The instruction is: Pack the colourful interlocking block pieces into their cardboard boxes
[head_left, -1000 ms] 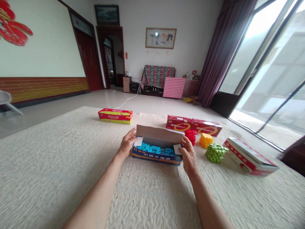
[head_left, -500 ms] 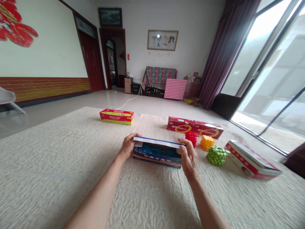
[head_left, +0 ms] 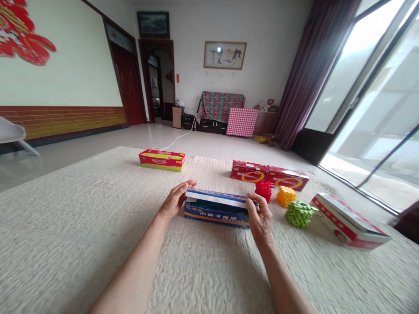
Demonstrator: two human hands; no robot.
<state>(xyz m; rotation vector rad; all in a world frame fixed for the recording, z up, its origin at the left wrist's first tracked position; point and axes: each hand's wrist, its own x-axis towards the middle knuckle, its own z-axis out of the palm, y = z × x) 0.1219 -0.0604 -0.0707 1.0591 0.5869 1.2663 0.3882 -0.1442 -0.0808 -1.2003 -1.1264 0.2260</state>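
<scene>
A blue cardboard battery box (head_left: 216, 216) with white lettering sits on the quilted cover in front of me. Its lid (head_left: 218, 197) is tilted partly down, leaving a narrow gap at the front; dark blue contents inside are mostly in shadow. At the left end, my left hand (head_left: 175, 201) is closed round the lid's corner, fingers along the top. My right hand (head_left: 261, 218) pinches the lid's right corner between thumb and fingers. Just beyond my right hand stand a knobbly red block (head_left: 264, 191), a yellow one (head_left: 286, 196) and a green one (head_left: 300, 214).
A red and yellow box (head_left: 162, 160) lies at the far left of the quilted cover (head_left: 98, 226). Two dark red boxes (head_left: 269, 174) stand end to end behind the blocks. A white and red box (head_left: 350, 222) is at the right.
The lid has swung lower toward the front, so its blue top shows and less of the contents is visible. Both hands have stayed at its ends.
</scene>
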